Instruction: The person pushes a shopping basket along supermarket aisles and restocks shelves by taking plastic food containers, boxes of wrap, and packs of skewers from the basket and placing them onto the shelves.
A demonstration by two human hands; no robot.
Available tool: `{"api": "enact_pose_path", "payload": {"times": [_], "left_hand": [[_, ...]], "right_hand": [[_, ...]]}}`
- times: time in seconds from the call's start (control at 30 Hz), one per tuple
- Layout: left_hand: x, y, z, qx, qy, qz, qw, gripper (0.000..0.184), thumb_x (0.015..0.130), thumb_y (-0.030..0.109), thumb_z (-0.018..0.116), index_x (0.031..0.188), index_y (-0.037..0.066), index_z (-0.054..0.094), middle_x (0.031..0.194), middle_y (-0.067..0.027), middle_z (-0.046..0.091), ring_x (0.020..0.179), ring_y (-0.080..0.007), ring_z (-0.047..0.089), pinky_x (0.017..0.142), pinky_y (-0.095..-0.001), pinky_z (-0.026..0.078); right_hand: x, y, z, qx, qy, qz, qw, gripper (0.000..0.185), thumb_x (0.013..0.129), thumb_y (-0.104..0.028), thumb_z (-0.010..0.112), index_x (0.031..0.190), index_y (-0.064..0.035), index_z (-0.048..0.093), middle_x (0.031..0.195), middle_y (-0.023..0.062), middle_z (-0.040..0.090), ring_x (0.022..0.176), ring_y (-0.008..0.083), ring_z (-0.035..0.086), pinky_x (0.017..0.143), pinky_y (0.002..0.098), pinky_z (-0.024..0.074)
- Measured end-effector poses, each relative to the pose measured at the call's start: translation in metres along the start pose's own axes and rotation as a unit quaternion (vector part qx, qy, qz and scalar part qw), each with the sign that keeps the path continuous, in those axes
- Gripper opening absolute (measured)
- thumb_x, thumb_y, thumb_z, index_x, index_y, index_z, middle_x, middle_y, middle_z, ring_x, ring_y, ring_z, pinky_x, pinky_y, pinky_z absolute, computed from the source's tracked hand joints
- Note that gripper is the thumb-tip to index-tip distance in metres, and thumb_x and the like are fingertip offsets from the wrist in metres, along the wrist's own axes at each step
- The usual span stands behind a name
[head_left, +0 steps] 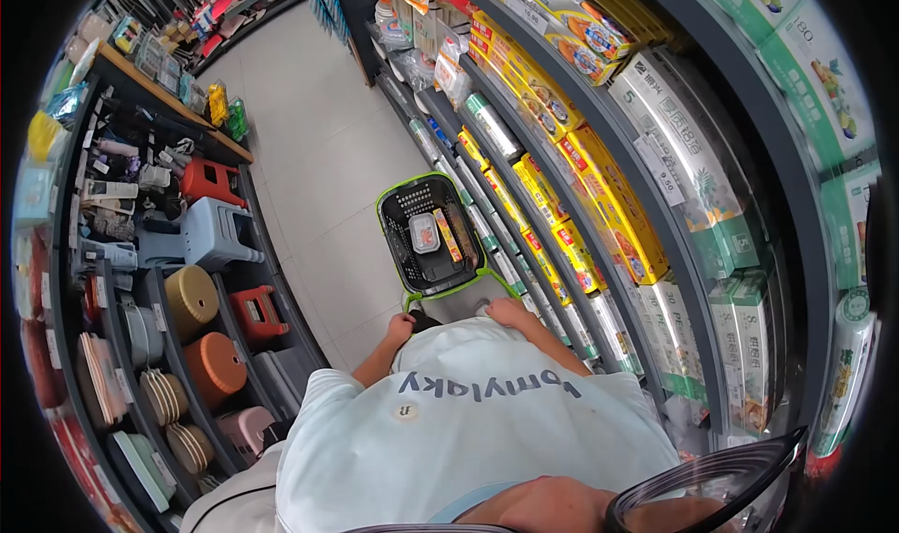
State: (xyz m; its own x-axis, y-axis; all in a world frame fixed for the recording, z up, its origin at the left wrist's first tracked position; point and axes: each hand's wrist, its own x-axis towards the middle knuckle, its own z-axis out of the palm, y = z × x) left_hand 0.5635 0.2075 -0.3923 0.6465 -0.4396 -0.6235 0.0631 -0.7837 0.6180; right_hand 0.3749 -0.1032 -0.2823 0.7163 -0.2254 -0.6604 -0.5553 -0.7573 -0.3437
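A black shopping basket (386,238) with a lime-green rim is in front of me in the aisle. Inside it lie a clear plastic container (424,233) with a pale label and a narrow yellow-and-red box (448,236). My left hand (401,326) is closed around the left end of the basket's green handle (440,295). On the other side, my right hand (505,313) is closed at the handle's right end. Some fingers of both hands are hidden by the angle.
Shelves on the right hold yellow boxes (613,205) and foil packs (684,149), close to my right arm. Along the left, racks carry plastic stools (217,233) and round brown stools (215,366). A grey tiled floor (318,149) runs ahead between them.
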Motion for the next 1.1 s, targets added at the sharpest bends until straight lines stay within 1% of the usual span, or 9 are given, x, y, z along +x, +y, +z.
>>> {"api": "enact_pose_path", "payload": {"times": [0.1, 0.17, 0.3, 0.43, 0.5, 0.67, 0.77, 0.97, 1.1], "left_hand": [[-0.009, -0.003, 0.016, -0.053, 0.038, 0.001, 0.998, 0.017, 0.075, 0.009, 0.059, 0.085, 0.006, 0.072, 0.084, -0.0166, 0.071, 0.082, -0.0294, 0.068, 0.077, -0.0384, 0.053], [-0.015, 0.003, 0.021, -0.072, 0.058, 0.004, 0.996, 0.016, 0.075, 0.008, 0.059, 0.085, 0.005, 0.072, 0.083, -0.0166, 0.071, 0.081, -0.0289, 0.068, 0.076, -0.0381, 0.053], [-0.023, 0.017, 0.019, -0.041, 0.038, -0.029, 0.998, 0.015, 0.077, 0.012, 0.06, 0.084, 0.004, 0.07, 0.081, -0.0172, 0.07, 0.08, -0.0299, 0.068, 0.075, -0.0383, 0.052], [-0.011, -0.004, 0.017, 0.026, -0.025, -0.039, 0.999, 0.019, 0.079, 0.018, 0.061, 0.086, 0.003, 0.07, 0.083, -0.0179, 0.07, 0.083, -0.0317, 0.068, 0.076, -0.0398, 0.053], [-0.006, -0.006, 0.014, 0.02, -0.074, -0.049, 0.996, 0.024, 0.079, 0.022, 0.061, 0.09, 0.003, 0.072, 0.089, -0.0195, 0.071, 0.089, -0.0343, 0.068, 0.08, -0.0414, 0.053], [0.016, 0.016, 0.011, 0.206, -0.213, -0.032, 0.954, 0.041, 0.083, 0.035, 0.059, 0.109, 0.005, 0.069, 0.111, -0.0215, 0.068, 0.106, -0.0378, 0.064, 0.094, -0.0454, 0.05], [0.033, 0.01, 0.009, 0.277, -0.236, -0.061, 0.93, 0.041, 0.084, 0.035, 0.057, 0.112, 0.007, 0.069, 0.115, -0.0204, 0.067, 0.109, -0.038, 0.064, 0.095, -0.0468, 0.049], [0.025, 0.027, -0.019, 0.306, -0.237, -0.048, 0.921, 0.036, 0.086, 0.034, 0.057, 0.107, 0.008, 0.069, 0.108, -0.0177, 0.069, 0.101, -0.0386, 0.066, 0.086, -0.0485, 0.054], [0.037, 0.029, -0.04, 0.287, -0.236, -0.06, 0.926, 0.037, 0.089, 0.04, 0.057, 0.104, 0.008, 0.068, 0.103, -0.0184, 0.07, 0.098, -0.0388, 0.067, 0.085, -0.0499, 0.053]], "right_hand": [[-0.007, 0.011, -0.003, 0.023, -0.02, -0.01, 0.999, 0.044, 0.092, -0.04, 0.048, 0.095, -0.0034, 0.071, 0.105, 0.0199, 0.07, 0.098, 0.0347, 0.068, 0.084, 0.0474, 0.0532], [-0.013, 0.014, -0.009, 0.104, -0.07, 0.017, 0.992, 0.044, 0.091, -0.044, 0.051, 0.09, -0.0051, 0.073, 0.08, 0.0164, 0.072, 0.077, 0.0324, 0.071, 0.076, 0.0455, 0.0553], [-0.013, 0.013, -0.012, 0.139, -0.126, 0.056, 0.981, 0.044, 0.09, -0.042, 0.052, 0.088, -0.0031, 0.073, 0.085, 0.0182, 0.072, 0.086, 0.0346, 0.069, 0.081, 0.0464, 0.0533], [0.036, 0.044, 0.043, 0.085, -0.01, -0.086, 0.993, 0.046, 0.09, -0.043, 0.056, 0.078, -0.0004, 0.071, 0.07, 0.0171, 0.069, 0.064, 0.0311, 0.069, 0.07, 0.0448, 0.0547], [0.056, 0.045, 0.038, 0.154, -0.177, -0.022, 0.972, 0.045, 0.093, -0.039, 0.057, 0.077, 0.0012, 0.069, 0.072, 0.0158, 0.07, 0.056, 0.024, 0.068, 0.055, 0.0368, 0.0552], [0.071, 0.037, 0.01, 0.299, -0.236, 0.128, 0.916, 0.045, 0.096, -0.038, 0.056, 0.094, 0.0065, 0.064, 0.078, 0.0175, 0.068, 0.057, 0.0234, 0.068, 0.048, 0.0328, 0.0574], [0.075, 0.03, 0.01, 0.361, -0.241, 0.15, 0.888, 0.047, 0.091, -0.037, 0.06, 0.082, 0.0082, 0.065, 0.072, 0.0181, 0.068, 0.057, 0.0255, 0.069, 0.044, 0.0358, 0.0556], [0.121, 0.032, 0.061, 0.258, -0.288, 0.162, 0.908, 0.039, 0.094, -0.039, 0.059, 0.092, 0.0002, 0.065, 0.073, 0.0102, 0.066, 0.061, 0.0194, 0.067, 0.051, 0.0347, 0.0555], [0.184, 0.025, 0.095, 0.18, -0.312, 0.127, 0.924, 0.039, 0.092, -0.038, 0.06, 0.09, 0.0005, 0.066, 0.078, 0.0146, 0.068, 0.069, 0.0255, 0.07, 0.059, 0.0409, 0.0556]]}}
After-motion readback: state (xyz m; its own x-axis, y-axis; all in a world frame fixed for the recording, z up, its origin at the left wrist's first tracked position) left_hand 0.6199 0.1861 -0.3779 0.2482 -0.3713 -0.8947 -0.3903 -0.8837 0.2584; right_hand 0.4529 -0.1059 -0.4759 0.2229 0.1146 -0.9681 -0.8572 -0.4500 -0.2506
